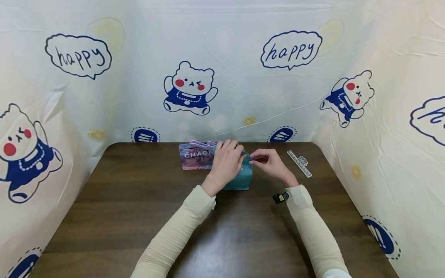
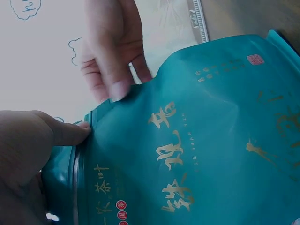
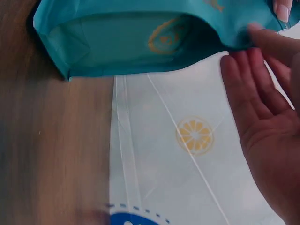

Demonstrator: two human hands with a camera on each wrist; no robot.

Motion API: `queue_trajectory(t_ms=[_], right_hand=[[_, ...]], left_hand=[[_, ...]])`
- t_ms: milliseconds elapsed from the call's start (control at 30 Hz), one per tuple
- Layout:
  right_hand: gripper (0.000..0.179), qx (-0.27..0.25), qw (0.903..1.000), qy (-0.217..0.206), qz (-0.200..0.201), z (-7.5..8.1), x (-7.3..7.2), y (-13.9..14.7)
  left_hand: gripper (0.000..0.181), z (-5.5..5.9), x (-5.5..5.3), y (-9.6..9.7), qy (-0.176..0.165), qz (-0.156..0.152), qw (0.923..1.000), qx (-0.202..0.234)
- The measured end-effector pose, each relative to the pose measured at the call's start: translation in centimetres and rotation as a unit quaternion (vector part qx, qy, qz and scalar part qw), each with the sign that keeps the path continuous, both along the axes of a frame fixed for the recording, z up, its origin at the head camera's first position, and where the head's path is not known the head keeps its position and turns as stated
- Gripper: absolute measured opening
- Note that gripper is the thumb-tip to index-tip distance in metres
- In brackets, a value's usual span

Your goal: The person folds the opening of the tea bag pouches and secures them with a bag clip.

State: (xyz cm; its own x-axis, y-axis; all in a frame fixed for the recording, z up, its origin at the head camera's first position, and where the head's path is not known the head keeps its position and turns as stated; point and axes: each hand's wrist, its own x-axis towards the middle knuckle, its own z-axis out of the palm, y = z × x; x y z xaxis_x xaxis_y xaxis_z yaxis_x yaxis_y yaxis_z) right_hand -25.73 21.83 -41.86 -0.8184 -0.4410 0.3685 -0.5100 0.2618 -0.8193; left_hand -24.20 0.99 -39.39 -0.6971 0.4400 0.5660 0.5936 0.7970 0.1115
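Observation:
A teal tea bag [image 1: 240, 181] with gold Chinese characters stands on the table between both hands. My left hand [image 1: 227, 160] grips its top, and in the left wrist view the thumb [image 2: 72, 133] lies along the seal strip. At the bag's right edge, just below the top, my right hand [image 1: 272, 164] pinches the film between thumb and fingers. From the right wrist view, the bag's side panel [image 3: 117, 37] bulges open with a round gold mark. Left fingertips [image 3: 283, 9] show at that view's upper right corner.
Behind and left of the teal bag is a colourful pouch [image 1: 194, 160] lettered "CHAG", partly hidden by the left hand, with a purple clip [image 1: 201, 144] along its top. A white sealing clip [image 1: 299, 164] lies at the right. Printed cloth [image 1: 236, 96] surrounds the brown table [image 1: 139, 216].

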Motion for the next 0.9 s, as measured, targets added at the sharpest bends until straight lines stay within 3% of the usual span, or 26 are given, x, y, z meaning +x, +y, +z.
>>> queue_trajectory(t_ms=[367, 700, 900], right_hand=[[0.012, -0.042, 0.9971, 0.060, -0.018, 0.2, 0.4, -1.4], [0.015, -0.025, 0.9983, 0.036, 0.039, 0.5, -0.6, -0.8], [0.017, -0.009, 0.9985, 0.030, 0.046, -1.0, -1.8, -0.1]], left_hand=[[0.015, 0.0, 0.2, 0.0, 0.000, 0.002, 1.0000, 0.000], [0.019, 0.1, 0.1, -0.1, -0.002, -0.013, 0.9999, 0.002], [0.027, 0.2, 0.1, 0.0, -0.014, -0.016, 0.9998, 0.004]])
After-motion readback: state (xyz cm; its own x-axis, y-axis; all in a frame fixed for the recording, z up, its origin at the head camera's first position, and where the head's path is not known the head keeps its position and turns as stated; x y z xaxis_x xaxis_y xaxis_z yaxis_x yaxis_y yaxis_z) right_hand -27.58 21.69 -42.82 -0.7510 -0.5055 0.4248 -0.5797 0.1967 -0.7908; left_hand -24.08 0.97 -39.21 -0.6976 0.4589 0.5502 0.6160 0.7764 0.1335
